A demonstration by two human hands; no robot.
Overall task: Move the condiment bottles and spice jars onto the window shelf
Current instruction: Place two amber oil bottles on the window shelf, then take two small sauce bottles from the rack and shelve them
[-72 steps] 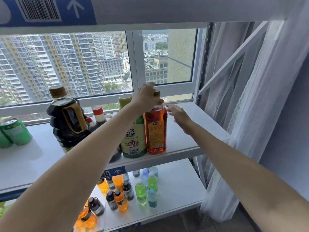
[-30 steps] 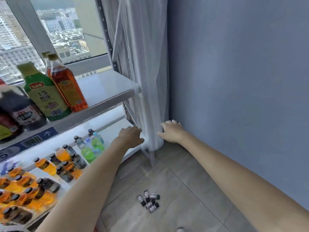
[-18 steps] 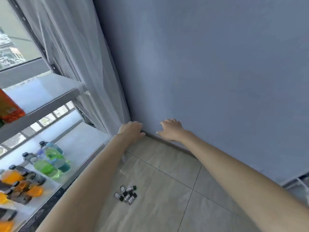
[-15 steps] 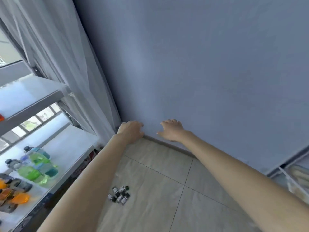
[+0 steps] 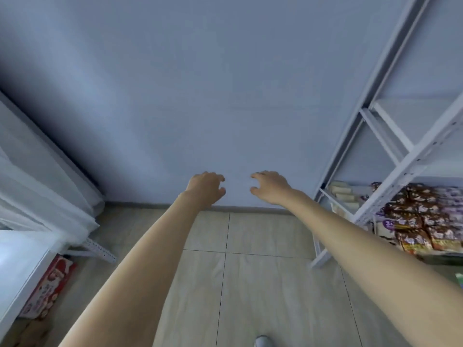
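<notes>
Neither grip is closed on anything: the left hand (image 5: 206, 187) and the right hand (image 5: 269, 186) are held forward side by side, apart from each other, with fingers loosely curled and nothing between them, in front of the blue-grey wall (image 5: 200, 96). No condiment bottle or spice jar is shown, and the window shelf itself cannot be identified; only a white surface (image 5: 17, 256) and a curtain (image 5: 37, 186) are seen at the left edge. How the bottles will handle is therefore judged from the task alone: glass or plastic bodies, probably smooth and possibly heavy when full, are best taken round the body rather than by the cap. To the right a white metal rack (image 5: 390, 156) carrying packaged goods (image 5: 421, 221) is shown; below lies a tiled floor (image 5: 250, 284), with a red carton (image 5: 46, 286) at lower left.
</notes>
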